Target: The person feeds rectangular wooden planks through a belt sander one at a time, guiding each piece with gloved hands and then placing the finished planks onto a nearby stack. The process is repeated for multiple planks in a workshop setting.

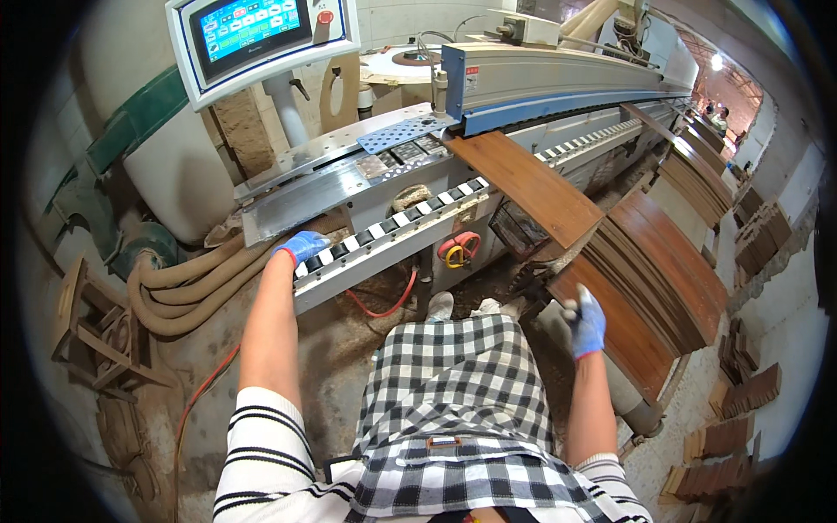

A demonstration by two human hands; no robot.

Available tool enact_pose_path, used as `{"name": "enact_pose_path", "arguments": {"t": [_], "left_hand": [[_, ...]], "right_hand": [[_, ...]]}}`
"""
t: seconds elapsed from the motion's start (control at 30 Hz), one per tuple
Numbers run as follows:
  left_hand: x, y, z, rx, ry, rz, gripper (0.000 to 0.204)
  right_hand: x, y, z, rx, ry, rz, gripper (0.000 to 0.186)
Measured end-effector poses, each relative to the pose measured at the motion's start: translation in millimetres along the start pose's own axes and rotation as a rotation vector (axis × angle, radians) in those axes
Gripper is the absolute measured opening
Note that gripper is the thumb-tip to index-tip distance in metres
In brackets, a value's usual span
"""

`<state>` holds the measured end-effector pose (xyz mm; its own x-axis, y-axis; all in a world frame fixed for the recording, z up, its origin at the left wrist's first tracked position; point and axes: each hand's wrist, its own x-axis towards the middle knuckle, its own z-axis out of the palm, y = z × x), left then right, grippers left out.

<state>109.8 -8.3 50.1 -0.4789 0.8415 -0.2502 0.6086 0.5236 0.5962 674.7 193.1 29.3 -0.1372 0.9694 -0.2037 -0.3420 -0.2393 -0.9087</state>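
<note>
My left hand (302,247), in a blue glove, lies over the near left end of a roller rail (384,248) with black and white rollers, its fingers stretched along the top. My right hand (588,326), also gloved in blue with greyish fingertips, is open with its fingers apart and nothing in them. It hovers beside a stack of brown boards (649,261), near the closest board (610,336). One reddish-brown board (527,185) sticks out from under the blue-edged beam of a long machine (558,83), crossing the rail.
A control panel with a lit screen (253,30) stands at upper left. Thick hoses (187,292) and a wooden stool (91,336) are on the left. A red air hose (384,309) hangs below the rail. More board stacks (697,179) line the right side.
</note>
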Motion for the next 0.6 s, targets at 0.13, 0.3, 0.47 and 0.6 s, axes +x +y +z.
{"name": "enact_pose_path", "arguments": {"t": [0.13,0.3,0.47,0.6], "left_hand": [[-5.1,9.4,0.0,-0.011,0.014,0.008,0.037],[-0.1,-1.3,-0.3,0.005,0.04,0.031,0.035],[-2.7,-1.0,-1.8,-0.009,0.042,0.004,0.035],[-0.1,-2.0,0.8,-0.015,0.055,0.037,0.034]], "right_hand": [[-16.6,26.9,-146.9,-0.205,0.483,-0.321,0.048],[-52.8,23.2,-286.9,-0.246,0.954,-0.22,0.061],[-51.5,15.9,-298.9,-0.213,0.969,-0.091,0.05],[-46.3,28.7,-322.9,-0.245,0.988,-0.149,0.045]]}}
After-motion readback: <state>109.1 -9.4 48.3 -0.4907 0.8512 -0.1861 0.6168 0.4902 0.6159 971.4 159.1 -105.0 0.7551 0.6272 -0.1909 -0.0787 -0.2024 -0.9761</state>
